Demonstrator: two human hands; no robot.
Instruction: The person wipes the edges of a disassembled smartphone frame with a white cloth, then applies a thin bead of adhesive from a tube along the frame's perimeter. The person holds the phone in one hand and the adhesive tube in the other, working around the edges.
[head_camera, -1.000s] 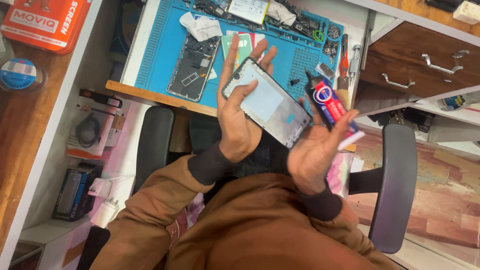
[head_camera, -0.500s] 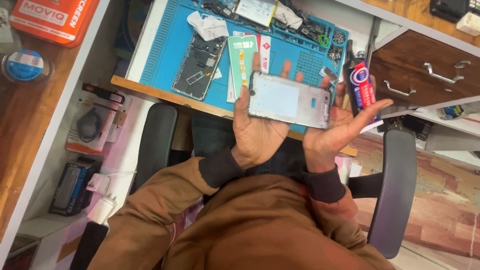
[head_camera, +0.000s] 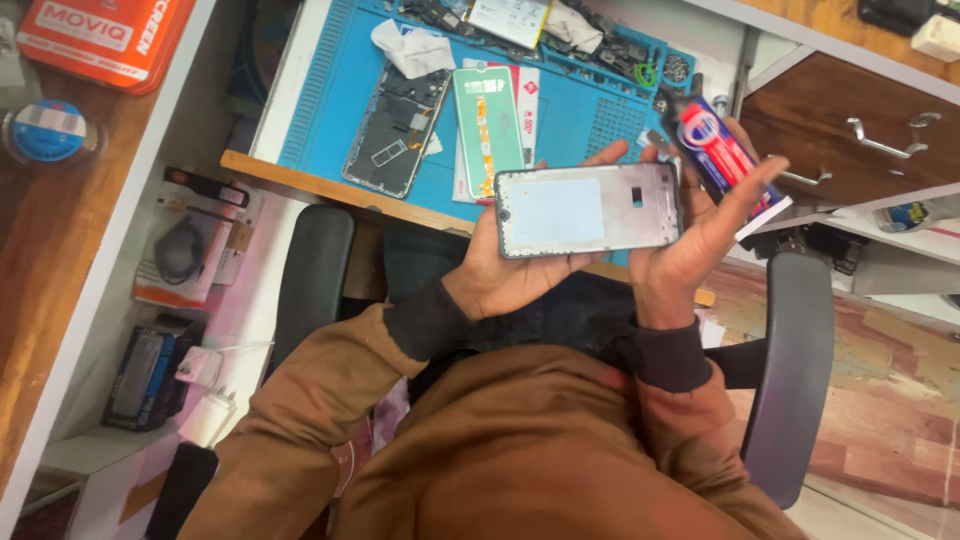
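Both hands, left hand (head_camera: 500, 275) and right hand (head_camera: 690, 240), cradle the bare grey phone frame (head_camera: 588, 210), right fingers also pinching a red-blue glue tube (head_camera: 722, 155); the green back cover (head_camera: 488, 130) lies unfitted on the mat.

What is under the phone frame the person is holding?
Both hands: left hand, right hand, under the grey rectangular phone frame. The palms are mostly covered.

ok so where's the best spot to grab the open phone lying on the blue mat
Take the open phone by its two long edges near the middle, coming straight down from above. It lies flat with its insides facing up, so a grip on the thin side rails stays off the exposed parts. A green panel lies close along one side, leaving little room there. Both hands are busy with the phone frame.
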